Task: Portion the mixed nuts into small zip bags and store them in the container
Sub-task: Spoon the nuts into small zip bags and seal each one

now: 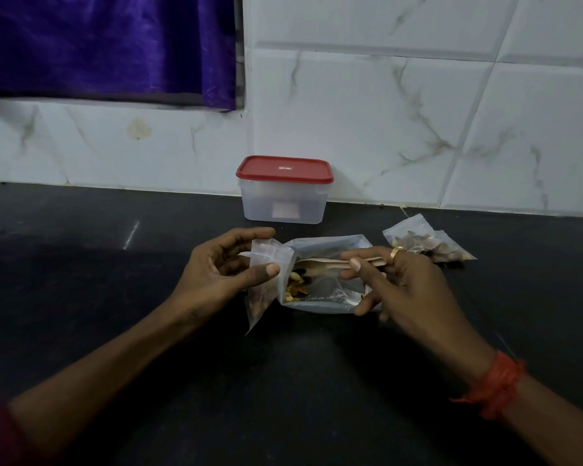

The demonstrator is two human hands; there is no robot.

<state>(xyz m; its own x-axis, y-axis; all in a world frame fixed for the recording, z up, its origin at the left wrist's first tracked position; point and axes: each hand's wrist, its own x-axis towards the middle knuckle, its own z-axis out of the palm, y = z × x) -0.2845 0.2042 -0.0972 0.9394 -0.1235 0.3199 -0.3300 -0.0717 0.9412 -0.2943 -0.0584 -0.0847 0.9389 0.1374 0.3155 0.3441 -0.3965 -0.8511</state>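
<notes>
Two hands are doing all the work here, each one busy with its own thing. The left hand point(223, 264) is pinching one small zip bag point(266, 253) near its top between thumb and fingers, holding it upright just beside the big clear bag point(327, 294). The right hand point(401, 284) is gripping one wooden spoon point(320, 263) by the handle, with the spoon lying across the big bag's open mouth. The mixed nuts point(295, 284) are sitting in the left end of that big bag, which is lying on the dark surface point(115, 280) between the hands. Off to the right, two filled bags point(414, 238) seem to be lying on the surface overlapping each other, and the right hand's fingers are covering part of them, so I'm not totally sure of the count. One container point(283, 206) is standing behind everything against the tiled wall point(384, 112) with its red lid point(283, 169) on. The plastic is cloudy, so I can't tell what's inside. Same with the small bag in the left hand: its lower part is looking brownish but it's too blurry to call. One purple curtain point(98, 45) is hanging top left, cut off by the frame.
</notes>
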